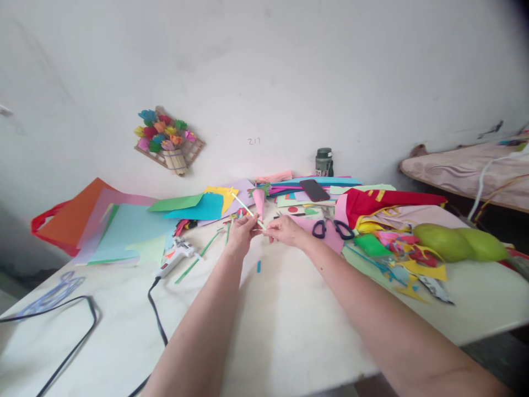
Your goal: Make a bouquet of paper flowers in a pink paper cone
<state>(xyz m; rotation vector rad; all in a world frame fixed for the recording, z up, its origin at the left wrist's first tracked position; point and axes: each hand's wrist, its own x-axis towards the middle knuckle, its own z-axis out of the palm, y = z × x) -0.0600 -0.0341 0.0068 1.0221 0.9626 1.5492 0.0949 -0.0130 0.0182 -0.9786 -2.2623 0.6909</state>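
Pinched between the fingers of my left hand [243,230] is a thin pale green paper strip [242,204], its long end pointing up and away to the left. My right hand [285,230] closes its fingertips on the strip's near end, close beside the left fingers. Just behind both hands, a pink paper cone [259,201] with green at its top leans on the pile. Dark-handled scissors [333,229] lie on pink paper to the right of my right hand. Below the hands a small blue paper piece [258,267] rests on the table.
On the left are coloured paper sheets [132,226] and a power strip [176,262] with a black cable [154,309]. A phone [314,191] and a bottle [324,162] stand out at the back. Green fruits [442,242] and paper scraps [413,267] cover the right side.
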